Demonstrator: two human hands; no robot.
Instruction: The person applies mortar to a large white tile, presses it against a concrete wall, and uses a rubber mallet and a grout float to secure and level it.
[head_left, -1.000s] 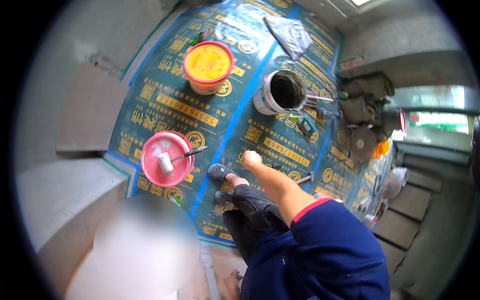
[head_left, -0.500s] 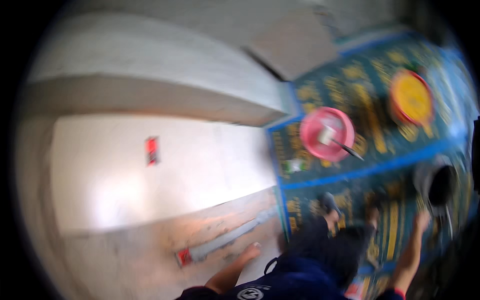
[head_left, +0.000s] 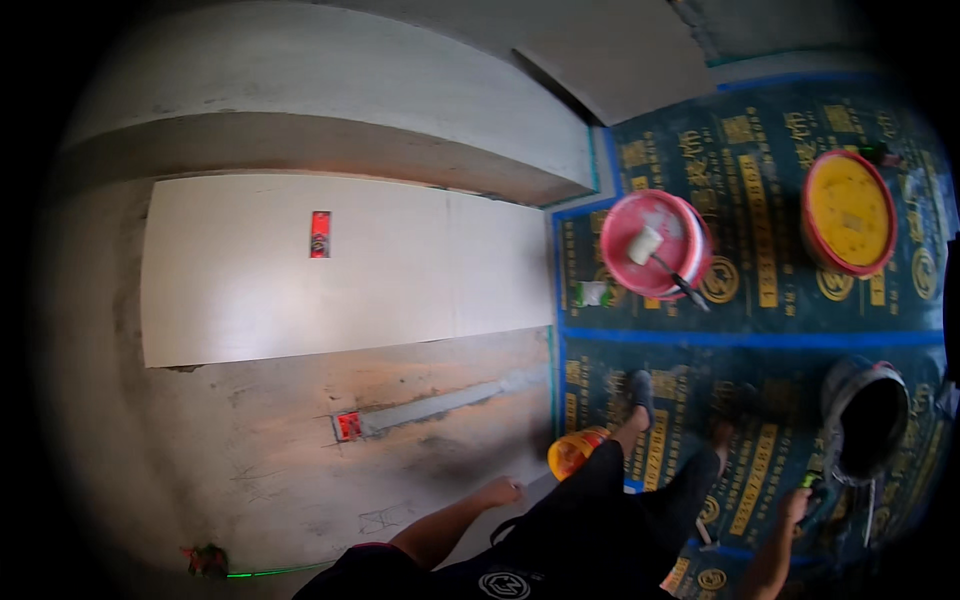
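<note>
My left hand (head_left: 497, 491) hangs by the unfinished lower wall, its fingers curled. Whatever might be inside it is hidden. Low on the right, my right hand (head_left: 796, 503) is closed round a tool with a green-and-black handle (head_left: 809, 483); the rest of this tool is too dark to make out. A dark-mouthed bucket (head_left: 870, 420) stands just beyond that hand. On the left wall, a large pale tile panel (head_left: 390, 270) has a red electrical box (head_left: 320, 234) in a cut-out. Beneath the panel, a second red box (head_left: 348, 426) sits at the end of a grey filled channel (head_left: 440, 402).
A pink bucket (head_left: 622, 265) holds a white-headed brush or roller with a dark handle (head_left: 690, 292). Farther right is a red-rimmed bucket with a yellow top (head_left: 850, 212). An orange-yellow bucket (head_left: 572, 456) stands by my legs. Dark printed sheeting (head_left: 760, 365) with blue tape covers the floor.
The view has steadied and shifted, so the panel sits higher in it. The orange-yellow bucket and a green line low on the wall now show. Both hands stay low.
</note>
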